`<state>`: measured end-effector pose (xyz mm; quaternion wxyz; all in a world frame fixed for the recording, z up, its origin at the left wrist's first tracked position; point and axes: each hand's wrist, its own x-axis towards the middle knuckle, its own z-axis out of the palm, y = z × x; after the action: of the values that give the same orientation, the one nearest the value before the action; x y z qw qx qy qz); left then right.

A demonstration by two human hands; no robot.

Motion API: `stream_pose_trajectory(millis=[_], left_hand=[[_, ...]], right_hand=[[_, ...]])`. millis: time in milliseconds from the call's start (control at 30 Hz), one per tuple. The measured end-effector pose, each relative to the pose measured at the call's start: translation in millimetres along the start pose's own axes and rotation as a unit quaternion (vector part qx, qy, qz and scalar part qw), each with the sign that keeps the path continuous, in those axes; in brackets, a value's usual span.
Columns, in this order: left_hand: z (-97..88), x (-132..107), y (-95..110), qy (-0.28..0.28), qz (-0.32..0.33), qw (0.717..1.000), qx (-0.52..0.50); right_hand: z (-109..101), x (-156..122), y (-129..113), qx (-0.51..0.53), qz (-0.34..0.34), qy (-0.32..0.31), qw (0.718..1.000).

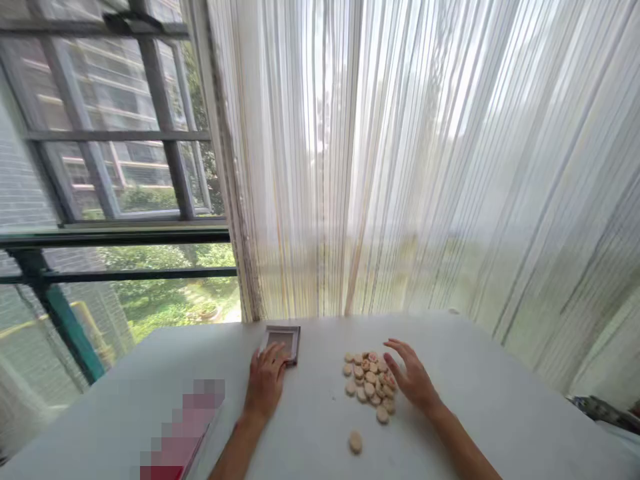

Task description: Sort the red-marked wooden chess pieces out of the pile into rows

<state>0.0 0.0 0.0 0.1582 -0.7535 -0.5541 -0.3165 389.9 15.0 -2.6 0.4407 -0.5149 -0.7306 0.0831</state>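
Observation:
My left hand (267,379) lies on the near side of a shallow square box (295,343) with a grey rim, fingers stretched over it and slightly apart. Part of the box is hidden under that hand. Right of the middle sits a loose pile of round wooden Chinese chess pieces (370,377), some showing red markings. At the right edge of this pile is my right hand (411,375), fingers extended and thumb apart, with nothing visibly gripped. A single chess piece (355,442) rests apart from the others, nearer to me.
On the white table (310,427), a pinkish-red flat item (185,427), blurred by pixels, lies left of my left forearm. Behind the table hangs a sheer striped curtain (400,200). A window (115,133) and a dark green railing (115,237) are at the left.

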Motion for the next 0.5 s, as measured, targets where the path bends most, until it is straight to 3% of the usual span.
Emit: stream_pose_trajectory(millis=[133,333,400,500], left_hand=[[-10.5,-1.9,29.8,0.014,0.029,0.997,-0.067],[-45.2,-13.4,115.9,-0.167,0.168,0.947,-0.218],[-44.0,-12.6,139.9,-0.203,0.214,0.929,-0.224],[-27.1,-2.5,160.3,-0.232,0.264,0.912,-0.211]], right_hand=[[-8.5,-1.2,1.5,0.042,0.024,-0.052,0.997],[-4.1,2.2,1.4,0.091,0.061,-0.05,0.993],[-0.9,3.6,4.1,0.106,0.073,-0.029,0.991],[3.4,4.9,10.5,0.143,0.11,0.012,0.983]])
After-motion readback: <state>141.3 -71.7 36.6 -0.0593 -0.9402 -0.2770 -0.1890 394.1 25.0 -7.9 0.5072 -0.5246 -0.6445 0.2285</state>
